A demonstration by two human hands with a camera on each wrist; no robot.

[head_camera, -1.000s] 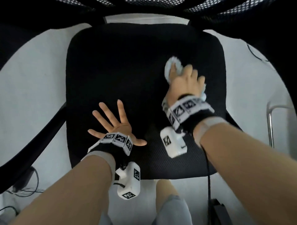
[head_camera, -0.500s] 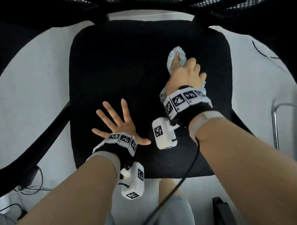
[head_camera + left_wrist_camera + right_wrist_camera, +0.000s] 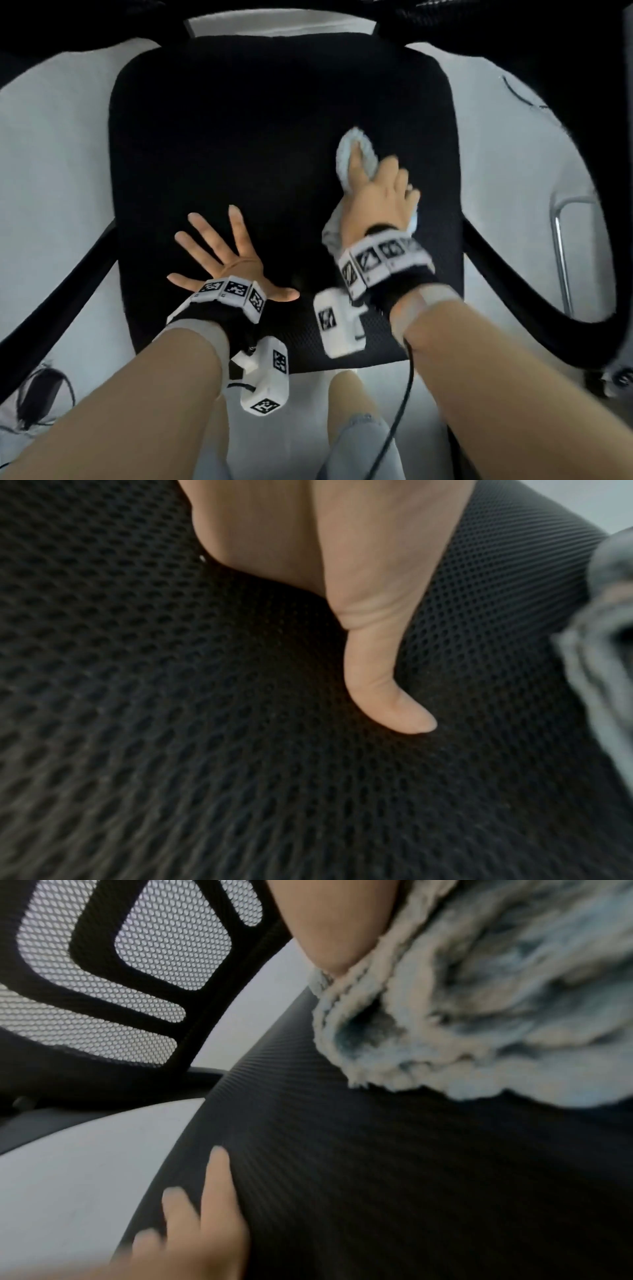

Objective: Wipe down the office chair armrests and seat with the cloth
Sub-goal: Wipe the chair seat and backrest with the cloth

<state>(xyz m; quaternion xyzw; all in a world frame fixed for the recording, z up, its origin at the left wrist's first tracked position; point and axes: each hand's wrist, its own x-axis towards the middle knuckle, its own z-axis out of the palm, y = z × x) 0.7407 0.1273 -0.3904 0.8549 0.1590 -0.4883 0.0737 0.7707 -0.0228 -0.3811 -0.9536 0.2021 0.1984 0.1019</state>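
The black mesh seat (image 3: 239,137) of the office chair fills the head view. A pale blue fluffy cloth (image 3: 342,161) lies bunched on the seat's right half. My right hand (image 3: 376,195) presses down on it with fingers curled over it. In the right wrist view the cloth (image 3: 496,1015) bulges out under my palm onto the seat (image 3: 377,1177). At the seat's front left my left hand (image 3: 226,260) lies flat with fingers spread, holding nothing. Its thumb (image 3: 383,685) rests on the mesh. The left armrest (image 3: 51,308) and right armrest (image 3: 531,291) curve along either side.
The mesh backrest (image 3: 103,988) rises at the far edge. A chrome tube frame (image 3: 561,257) stands on the white floor to the right. Cables (image 3: 44,394) lie at the lower left. My knees (image 3: 349,411) are just in front of the seat.
My right hand slid the cloth away toward the backrest, then back nearer to me. The left hand stayed spread in the same spot on the seat.
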